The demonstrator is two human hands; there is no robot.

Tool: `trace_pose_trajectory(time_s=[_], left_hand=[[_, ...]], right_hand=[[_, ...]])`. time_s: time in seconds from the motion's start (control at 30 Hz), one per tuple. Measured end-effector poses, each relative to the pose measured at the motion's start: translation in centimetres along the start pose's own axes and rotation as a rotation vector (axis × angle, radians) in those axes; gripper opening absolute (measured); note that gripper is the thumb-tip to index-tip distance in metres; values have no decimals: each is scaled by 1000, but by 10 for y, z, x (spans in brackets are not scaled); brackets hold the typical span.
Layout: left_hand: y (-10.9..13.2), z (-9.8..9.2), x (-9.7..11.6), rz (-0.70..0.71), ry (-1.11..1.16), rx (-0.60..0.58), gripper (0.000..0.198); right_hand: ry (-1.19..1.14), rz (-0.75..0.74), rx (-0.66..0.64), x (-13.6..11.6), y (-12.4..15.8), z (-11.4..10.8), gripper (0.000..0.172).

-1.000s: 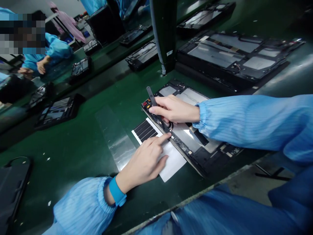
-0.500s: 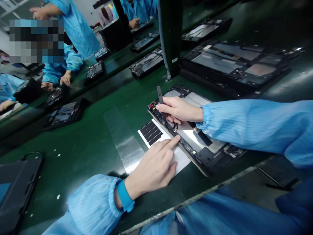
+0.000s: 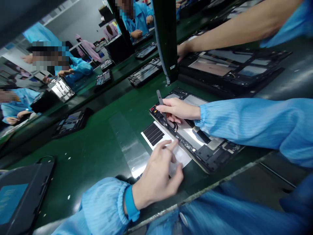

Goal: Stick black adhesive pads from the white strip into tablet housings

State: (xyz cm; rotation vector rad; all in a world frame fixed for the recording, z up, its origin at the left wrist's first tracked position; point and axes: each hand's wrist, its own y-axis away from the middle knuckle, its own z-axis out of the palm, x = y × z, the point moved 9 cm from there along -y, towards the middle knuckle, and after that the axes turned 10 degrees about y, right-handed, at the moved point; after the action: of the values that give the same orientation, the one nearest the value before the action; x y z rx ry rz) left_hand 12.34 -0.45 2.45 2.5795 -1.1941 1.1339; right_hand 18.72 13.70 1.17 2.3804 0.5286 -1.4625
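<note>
My right hand (image 3: 177, 109) is closed around dark tweezers (image 3: 159, 97), held over the near-left side of an opened tablet (image 3: 207, 156). The tweezers' tips point down at the tablet's edge, beside a small black cable loop; their contact point is too small to tell. My left hand (image 3: 156, 173), in a blue wristband, has its fingers apart and hovers beside the tablet's long edge. Beneath it lies a white sheet (image 3: 168, 133) bearing several black adhesive strips (image 3: 153, 133). The hand holds nothing, and its index fingertip is close to the tablet's frame.
A clear plastic strip (image 3: 127, 143) lies left of the sheet. A dark post (image 3: 165, 39) stands behind the tablet. Stacked opened devices (image 3: 220, 76) sit at right, with another person's arm (image 3: 234, 29) over them. A dark device (image 3: 24, 182) lies at left; co-workers sit across.
My left fingers have lifted off the tablet's edge and spread. My right hand keeps its hold on the tweezers. Another person's arm has come in at upper right, and the view has shifted slightly.
</note>
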Motion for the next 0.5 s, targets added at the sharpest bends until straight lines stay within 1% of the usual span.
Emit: trace_pose_trajectory(time_s=[0.03,0.07,0.1,0.17,0.23,0.3,0.4,0.47,0.5], left_hand=[[-2,-7,-4,-18,14,66,22],[-4,-11,-10,-41,31,108,18],[-6,-12,-15,-67,54,122,17],[-11,-9,-25,-126,114,105,18],[-13,-6,-28,-176,179,96,19],[-12,-3,-24,-208,222,95,20],[-6,3,-9,-207,260,40,18],[-5,4,-3,-180,282,12,13],[-7,2,-5,-183,288,15,11]], right_hand=[[-2,4,3,0,0,0,19],[-2,8,5,1,0,-1,20],[0,14,6,1,1,-1,20],[7,18,7,2,1,-1,20],[13,15,4,3,1,0,19],[19,6,3,4,0,1,19],[29,10,12,1,-2,1,20],[70,31,32,-3,0,-7,21],[120,42,57,-6,2,-14,23]])
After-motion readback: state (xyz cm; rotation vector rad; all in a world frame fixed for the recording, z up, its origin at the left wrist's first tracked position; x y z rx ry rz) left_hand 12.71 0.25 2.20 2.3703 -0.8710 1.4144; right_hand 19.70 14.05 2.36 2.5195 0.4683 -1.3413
